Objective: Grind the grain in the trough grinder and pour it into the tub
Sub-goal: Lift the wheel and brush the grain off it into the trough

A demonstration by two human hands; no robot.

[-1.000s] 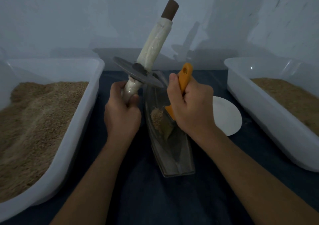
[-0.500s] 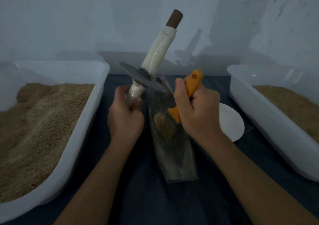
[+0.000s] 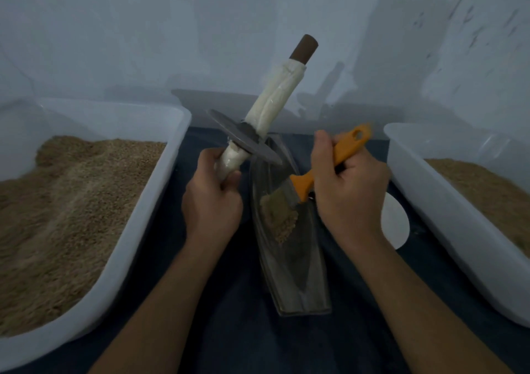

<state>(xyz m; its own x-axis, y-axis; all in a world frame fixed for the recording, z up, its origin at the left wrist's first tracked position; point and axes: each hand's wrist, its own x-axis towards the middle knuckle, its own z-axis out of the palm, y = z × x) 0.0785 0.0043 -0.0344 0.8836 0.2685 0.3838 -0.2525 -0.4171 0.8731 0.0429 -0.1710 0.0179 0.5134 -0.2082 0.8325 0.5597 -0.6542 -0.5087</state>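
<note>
The trough grinder (image 3: 292,247) is lying on the bench (image 3: 235,330) between both forearms. The right hand (image 3: 348,193) is gripping the orange brush (image 3: 321,170), gathering the grain (image 3: 279,219); short, low strokes should be keeping it inside. The left hand (image 3: 212,199) is clutching the grinding wheel (image 3: 243,141), tilted clear above.
</note>
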